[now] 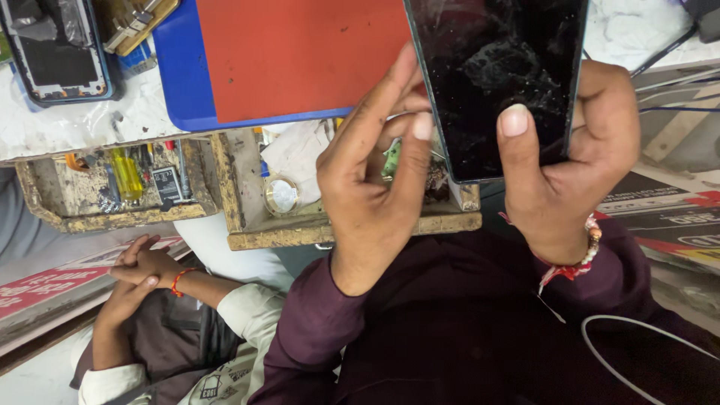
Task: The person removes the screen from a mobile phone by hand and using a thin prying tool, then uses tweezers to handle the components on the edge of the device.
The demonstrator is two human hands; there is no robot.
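My right hand holds a dark smartphone upright from its right side, with the thumb pressed on the smudged, scuffed screen near the lower edge. My left hand is at the phone's left edge. Its thumb tip and curled fingers pinch that edge, and the index finger lies stretched up along it. Both arms wear dark maroon sleeves. A beaded bracelet with red thread sits on my right wrist.
A red mat on a blue board lies on the marble bench. An opened phone is at top left. Two wooden drawers hold tools, a yellow screwdriver and a round tin. Another person's clasped hands rest at lower left.
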